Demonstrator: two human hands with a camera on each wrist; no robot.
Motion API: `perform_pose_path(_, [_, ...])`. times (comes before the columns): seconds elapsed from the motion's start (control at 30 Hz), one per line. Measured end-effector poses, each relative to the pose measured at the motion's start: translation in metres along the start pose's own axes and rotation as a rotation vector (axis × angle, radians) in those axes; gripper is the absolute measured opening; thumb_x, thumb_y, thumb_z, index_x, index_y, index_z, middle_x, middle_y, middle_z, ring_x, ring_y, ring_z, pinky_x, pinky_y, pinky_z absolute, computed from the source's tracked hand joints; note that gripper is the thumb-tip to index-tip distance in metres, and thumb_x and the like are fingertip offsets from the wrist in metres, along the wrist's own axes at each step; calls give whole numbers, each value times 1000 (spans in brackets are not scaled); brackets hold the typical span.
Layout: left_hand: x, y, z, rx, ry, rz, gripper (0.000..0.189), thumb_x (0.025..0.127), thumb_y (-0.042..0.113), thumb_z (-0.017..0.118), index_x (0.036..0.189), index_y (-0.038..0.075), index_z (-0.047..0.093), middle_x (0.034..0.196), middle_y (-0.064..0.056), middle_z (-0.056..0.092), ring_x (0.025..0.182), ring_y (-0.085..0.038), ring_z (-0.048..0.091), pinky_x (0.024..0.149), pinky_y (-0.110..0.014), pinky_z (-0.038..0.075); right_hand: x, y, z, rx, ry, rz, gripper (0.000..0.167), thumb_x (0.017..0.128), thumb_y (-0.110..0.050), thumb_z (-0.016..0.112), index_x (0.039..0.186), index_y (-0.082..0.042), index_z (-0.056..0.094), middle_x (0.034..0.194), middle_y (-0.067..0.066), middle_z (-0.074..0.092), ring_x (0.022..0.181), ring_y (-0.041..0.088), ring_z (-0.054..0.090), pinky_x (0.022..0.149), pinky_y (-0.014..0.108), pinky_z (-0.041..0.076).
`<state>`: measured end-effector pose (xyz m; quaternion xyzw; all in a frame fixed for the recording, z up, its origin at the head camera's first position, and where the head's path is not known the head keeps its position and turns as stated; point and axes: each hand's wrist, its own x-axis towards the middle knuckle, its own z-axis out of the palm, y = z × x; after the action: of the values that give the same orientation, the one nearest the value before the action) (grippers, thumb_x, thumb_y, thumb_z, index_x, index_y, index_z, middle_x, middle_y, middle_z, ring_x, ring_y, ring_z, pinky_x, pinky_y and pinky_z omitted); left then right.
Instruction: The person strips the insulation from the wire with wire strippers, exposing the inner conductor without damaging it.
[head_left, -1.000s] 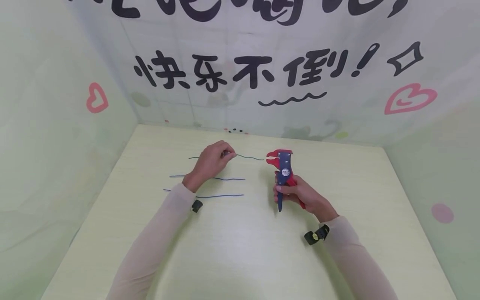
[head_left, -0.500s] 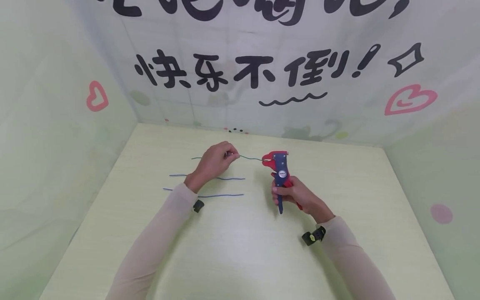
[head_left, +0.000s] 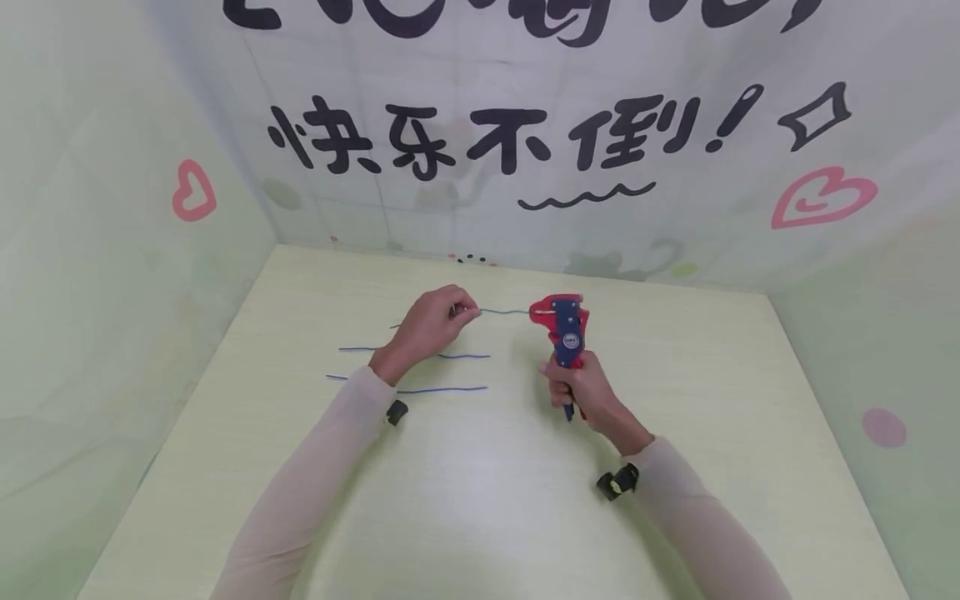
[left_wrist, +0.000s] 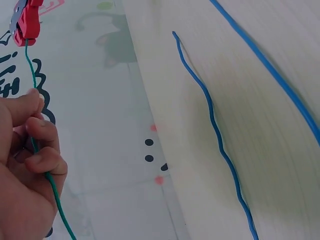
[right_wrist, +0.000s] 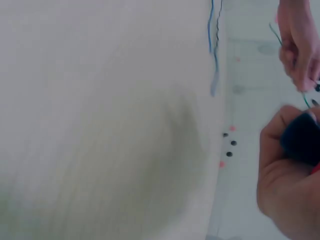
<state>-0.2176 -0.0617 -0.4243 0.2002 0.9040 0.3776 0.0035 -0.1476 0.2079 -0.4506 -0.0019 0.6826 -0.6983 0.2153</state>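
My left hand (head_left: pixel 435 327) pinches a green wire (left_wrist: pixel 59 207) between thumb and fingers, above the far part of the table. Both ends of the wire stick out past the hand. Its right end runs into the red jaws of a wire stripper (head_left: pixel 567 327), which has a dark blue body and a round white label. My right hand (head_left: pixel 587 387) grips the stripper's handles, squeezed close together. In the left wrist view the stripper's red nose (left_wrist: pixel 27 25) is closed over the wire's tip. The right wrist view shows only part of the handle (right_wrist: pixel 302 140) inside the fist.
Two blue wires lie on the pale table (head_left: pixel 480 492) under the left forearm: a farther wire (head_left: pixel 465 357) and a nearer wire (head_left: pixel 442 390). A printed cloth wall (head_left: pixel 480 225) stands behind the table, with more cloth on both sides.
The stripper first moved left onto the wire's end, and its jaws closed. The right hand has since squeezed the handles together and drawn slightly back to the right; the wire is straighter.
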Motion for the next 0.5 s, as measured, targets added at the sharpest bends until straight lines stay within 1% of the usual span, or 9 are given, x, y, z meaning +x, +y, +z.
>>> perform_pose_path(0.07, [0,0,1,0,-1,-2,14,98,23,65,101,11,70,89,0,61,79,-18,53,70,-30,47,2,2,1,12,23,-1,22,97,-14,61,83,-7,45,57,-3,44,48,13,42,49,26,39])
perform_pose_path(0.13, [-1,-1,1,3,-4,-5,14,98,23,65,101,11,70,89,0,61,79,-18,54,71,-30,47,3,4,1,8,25,9,22,98,-15,60,84,-8,45,58,-3,43,48,13,42,49,25,38])
perform_pose_path(0.33, [-2,-2,-2,4,-17,6,14,97,23,65,101,11,71,91,0,63,80,-17,56,73,-31,49,1,4,-1,-21,-5,27,22,97,-14,61,84,-7,45,59,-2,43,50,13,43,50,26,39])
perform_pose_path(0.5, [-2,-1,-3,9,-32,-4,14,98,24,65,102,12,71,92,0,64,81,-17,56,74,-30,49,2,5,-2,-5,-9,42,21,98,-15,61,86,-7,45,60,-2,44,51,13,43,51,26,40])
